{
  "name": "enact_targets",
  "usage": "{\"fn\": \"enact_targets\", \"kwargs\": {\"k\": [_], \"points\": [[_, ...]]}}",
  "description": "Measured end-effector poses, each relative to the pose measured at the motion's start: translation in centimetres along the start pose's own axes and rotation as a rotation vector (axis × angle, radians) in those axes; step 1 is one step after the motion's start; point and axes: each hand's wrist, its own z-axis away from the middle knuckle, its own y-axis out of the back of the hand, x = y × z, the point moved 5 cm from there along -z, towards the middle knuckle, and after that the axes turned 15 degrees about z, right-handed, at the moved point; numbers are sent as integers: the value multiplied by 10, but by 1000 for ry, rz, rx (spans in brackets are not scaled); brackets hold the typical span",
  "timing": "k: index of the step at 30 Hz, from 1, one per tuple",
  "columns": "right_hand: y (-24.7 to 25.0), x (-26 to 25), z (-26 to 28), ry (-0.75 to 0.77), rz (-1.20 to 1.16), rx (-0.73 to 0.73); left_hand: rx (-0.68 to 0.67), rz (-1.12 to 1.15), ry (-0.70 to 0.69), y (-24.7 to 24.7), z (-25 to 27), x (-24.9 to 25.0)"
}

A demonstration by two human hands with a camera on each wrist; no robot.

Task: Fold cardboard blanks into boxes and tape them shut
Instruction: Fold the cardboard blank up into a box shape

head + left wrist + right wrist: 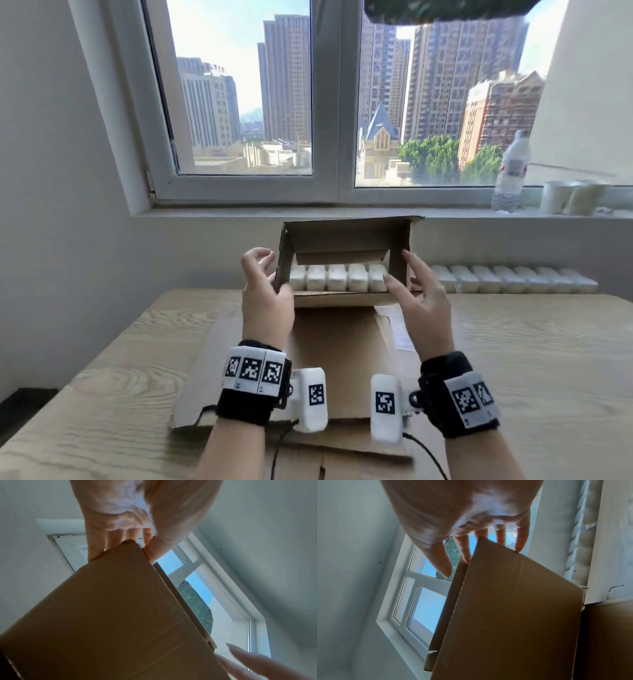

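Observation:
A brown cardboard box [342,240] stands opened into a square tube over the table's far edge, its open end facing me, with a flap hanging inside from the top. My left hand [265,287] holds its left wall, thumb at the lower near corner and fingers curled on the outside. The left wrist view shows that wall [120,615] between the thumb and fingers of this hand [120,513]. My right hand [418,291] lies with straight fingers along the outside of the right wall, thumb at the inner edge. In the right wrist view its thumb [443,566] sits just off the panel [513,608].
Flat cardboard blanks [335,359] lie on the wooden table [531,342] under my wrists. A white radiator [513,279] runs along the wall behind the box. On the window sill at the right stand a water bottle [512,171] and paper cups [568,197].

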Motion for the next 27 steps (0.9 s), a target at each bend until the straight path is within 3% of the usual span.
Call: {"fn": "enact_targets", "kwargs": {"k": [6,10,15,18,22,25,27], "points": [[-10,12,0,84,120,15,-151,-155,-80,-20,-4,-8],[-12,30,-7,149,214,-11,-227,-263,-42,-20,-10,-19],[-13,42,-7,251,289,82,-381,-327,-65,-24,-7,-26],[-15,48,-8,233,295,86,-442,-344,-93,-27,-7,-31],[-20,57,-8,190,303,21,-527,-302,-19,-33,-4,-48],[-23,58,-7,210,304,-6,-531,-393,6,-35,-2,-55],[-23,58,-8,216,304,-32,-433,-414,-12,-30,-6,-55]]}}
